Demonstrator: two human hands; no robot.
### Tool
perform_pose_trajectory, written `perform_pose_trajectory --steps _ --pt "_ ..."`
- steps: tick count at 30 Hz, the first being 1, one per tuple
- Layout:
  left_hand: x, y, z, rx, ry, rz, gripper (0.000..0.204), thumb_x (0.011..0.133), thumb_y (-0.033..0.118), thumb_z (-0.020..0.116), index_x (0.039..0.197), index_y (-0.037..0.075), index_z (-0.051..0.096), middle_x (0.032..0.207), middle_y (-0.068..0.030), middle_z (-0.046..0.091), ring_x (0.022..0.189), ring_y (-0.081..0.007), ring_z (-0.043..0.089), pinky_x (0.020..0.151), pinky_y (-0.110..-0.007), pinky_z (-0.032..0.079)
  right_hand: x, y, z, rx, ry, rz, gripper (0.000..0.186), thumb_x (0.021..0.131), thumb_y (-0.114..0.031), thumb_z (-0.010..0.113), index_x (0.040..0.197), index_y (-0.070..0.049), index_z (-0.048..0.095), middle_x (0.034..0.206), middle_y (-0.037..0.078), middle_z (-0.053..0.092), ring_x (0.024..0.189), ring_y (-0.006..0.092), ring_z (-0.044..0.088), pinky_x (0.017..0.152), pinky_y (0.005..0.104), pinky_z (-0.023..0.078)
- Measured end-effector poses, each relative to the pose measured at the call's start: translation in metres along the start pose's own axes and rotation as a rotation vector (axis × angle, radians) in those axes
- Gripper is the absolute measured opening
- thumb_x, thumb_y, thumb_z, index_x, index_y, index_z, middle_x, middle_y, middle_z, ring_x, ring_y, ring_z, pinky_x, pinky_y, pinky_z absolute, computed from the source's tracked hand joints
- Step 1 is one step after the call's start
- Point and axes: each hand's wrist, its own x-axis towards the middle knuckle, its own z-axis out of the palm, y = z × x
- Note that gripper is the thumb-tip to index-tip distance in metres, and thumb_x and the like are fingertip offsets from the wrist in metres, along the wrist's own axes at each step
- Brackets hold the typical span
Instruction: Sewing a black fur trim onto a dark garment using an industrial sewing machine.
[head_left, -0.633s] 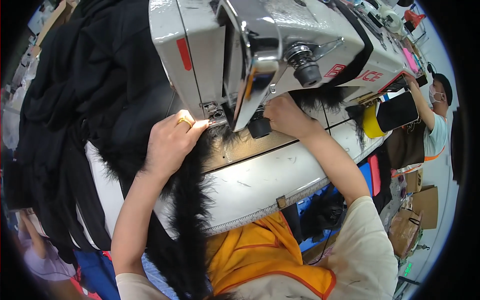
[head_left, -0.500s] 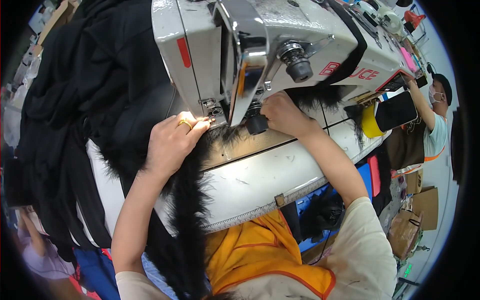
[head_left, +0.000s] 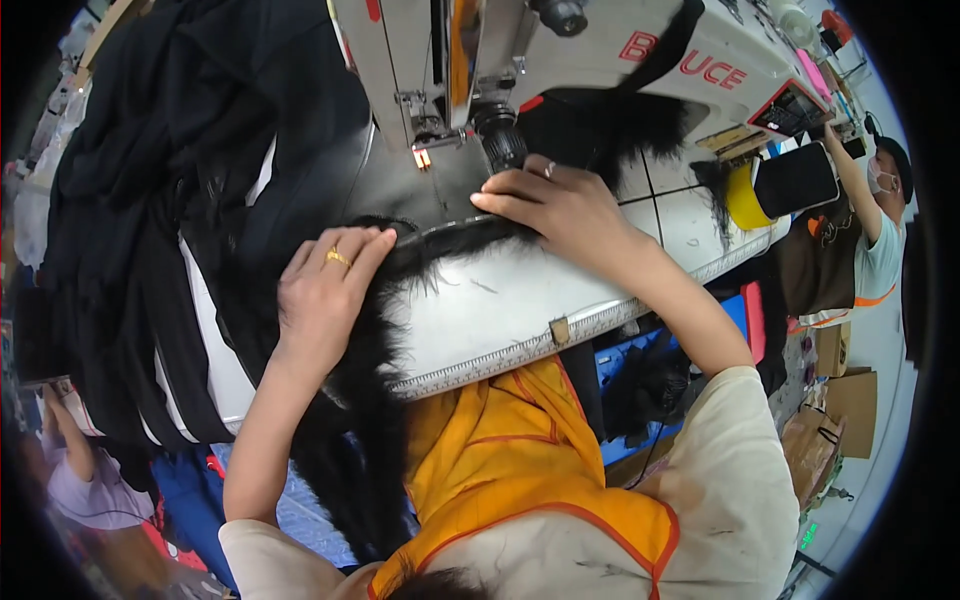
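Note:
A white sewing machine stands over a white table, with small orange-lit parts at its needle area. Black fabric is heaped at the left, with a feathery black trim along an edge crossing below the needle area. My left hand wears a gold ring, its fingertips closed on that edge left of the needle area. My right hand, wearing a silver ring, grips the same edge below the black knob with bent fingers. Both thumbs are partly hidden.
A phone on a yellow stand is at the table's right. A co-worker is beyond it, another person at lower left. A measuring tape runs along the front edge. Cardboard boxes lie at lower right.
Both hands have drawn away from the needle area toward the front, bringing the trimmed edge with them and uncovering the surface under the needle. The machine sits higher in the picture.

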Motion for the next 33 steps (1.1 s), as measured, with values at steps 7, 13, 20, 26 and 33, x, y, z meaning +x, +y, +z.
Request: perform_pose_trajectory --steps 7,13,20,26,33 --pt "0.051 0.018 0.023 -0.02 0.004 0.059 0.028 0.073 0.004 0.055 0.1 0.007 0.06 0.1 -0.0026 0.057 0.101 -0.0193 0.054 0.082 -0.032 0.045 0.018 -0.011 0.0 0.02 0.1 0.012 0.04 0.06 -0.014 0.073 0.097 -0.014 0.058 0.098 -0.003 0.057 0.086 0.0201 0.058 0.082 0.0344 0.046" --pt "0.054 0.004 0.029 -0.22 0.042 0.024 0.031 0.068 -0.003 0.057 0.096 0.009 0.061 0.088 -0.0016 0.058 0.088 -0.0216 0.058 0.074 -0.035 0.05 0.018 -0.015 0.005 -0.003 0.101 0.026 0.039 0.062 -0.014 0.072 0.099 -0.014 0.057 0.096 -0.003 0.057 0.085 0.0187 0.059 0.081 0.035 0.043" --pt "0.012 0.021 0.015 -0.077 0.086 -0.089 0.03 0.07 0.001 0.059 0.099 0.009 0.062 0.092 -0.0011 0.06 0.088 -0.0173 0.06 0.072 -0.028 0.05 0.006 -0.011 0.019 -0.027 0.219 -0.042 0.034 0.075 -0.006 0.056 0.108 -0.015 0.058 0.109 -0.006 0.06 0.093 0.0133 0.06 0.081 0.03 0.046" --pt "0.027 0.003 0.016 0.05 0.142 0.029 0.028 0.071 0.005 0.058 0.098 0.011 0.06 0.085 -0.001 0.056 0.079 -0.0176 0.058 0.068 -0.028 0.05 0.017 -0.005 0.012 -0.076 0.098 -0.054 0.032 0.079 -0.008 0.052 0.109 -0.016 0.06 0.114 -0.005 0.061 0.092 0.0114 0.062 0.077 0.026 0.048" --pt "0.035 0.006 0.037 0.162 0.077 -0.06 0.023 0.075 0.004 0.056 0.097 0.007 0.056 0.101 -0.0079 0.06 0.095 -0.0205 0.06 0.08 -0.029 0.051 0.017 -0.019 0.007 -0.455 -0.151 0.108 0.046 0.078 -0.011 0.054 0.124 -0.007 0.052 0.112 0.01 0.06 0.088 0.0191 0.062 0.07 0.0273 0.051"
